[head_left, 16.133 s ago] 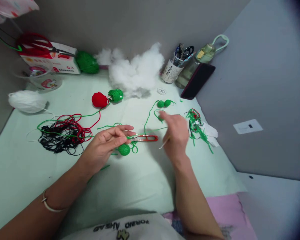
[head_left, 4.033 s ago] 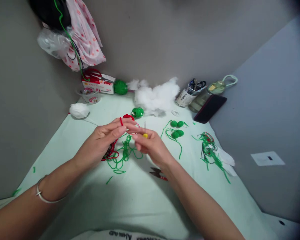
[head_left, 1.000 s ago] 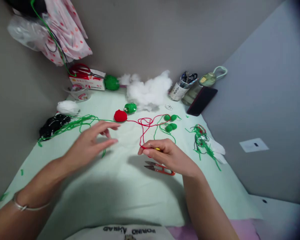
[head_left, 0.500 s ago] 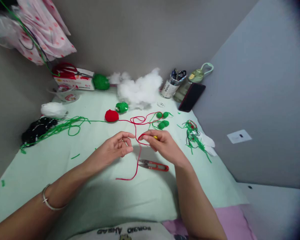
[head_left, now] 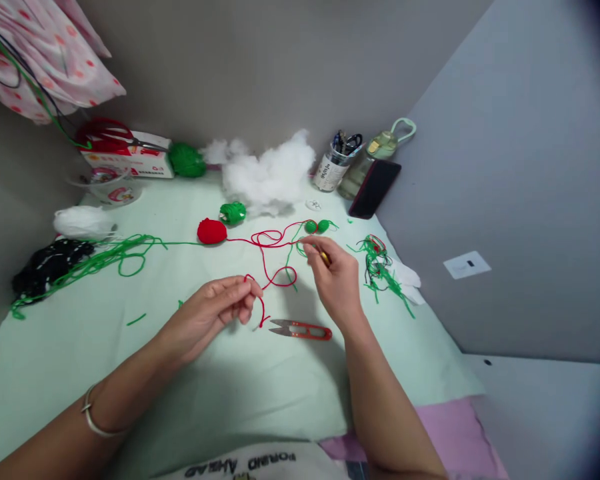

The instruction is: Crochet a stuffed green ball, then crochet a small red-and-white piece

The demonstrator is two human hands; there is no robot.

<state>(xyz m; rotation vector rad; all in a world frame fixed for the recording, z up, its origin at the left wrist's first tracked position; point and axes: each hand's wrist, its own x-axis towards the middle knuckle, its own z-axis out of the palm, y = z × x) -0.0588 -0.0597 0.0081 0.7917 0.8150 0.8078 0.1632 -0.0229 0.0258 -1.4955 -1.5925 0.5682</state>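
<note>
My left hand (head_left: 225, 307) is closed, pinching red yarn (head_left: 264, 310) between thumb and forefinger, with a short tail hanging below. My right hand (head_left: 333, 273) is wrapped round a crochet hook (head_left: 325, 257), of which only a yellow-gold bit shows. Its fingertips lie by the strand leading back to the red yarn ball (head_left: 212, 231); whether they pinch that strand I cannot tell. Between the hands the yarn forms a loose loop on the cloth. Just beyond my right hand sit small green crocheted balls (head_left: 317, 227), partly covered. Thread snips (head_left: 301, 329) lie below the hands.
White stuffing (head_left: 267, 173) is heaped at the back, beside a green yarn ball (head_left: 233, 213). A pen cup (head_left: 330, 170), bottle and phone (head_left: 375, 189) stand back right. Yarn scraps (head_left: 380, 267) lie right; tangled green yarn (head_left: 125, 257) and black yarn (head_left: 55, 267) lie left.
My left hand, loosely open before, has pinched the red yarn. My right hand has moved away from it, towards the green balls. The red tail by the snips is drawn up shorter.
</note>
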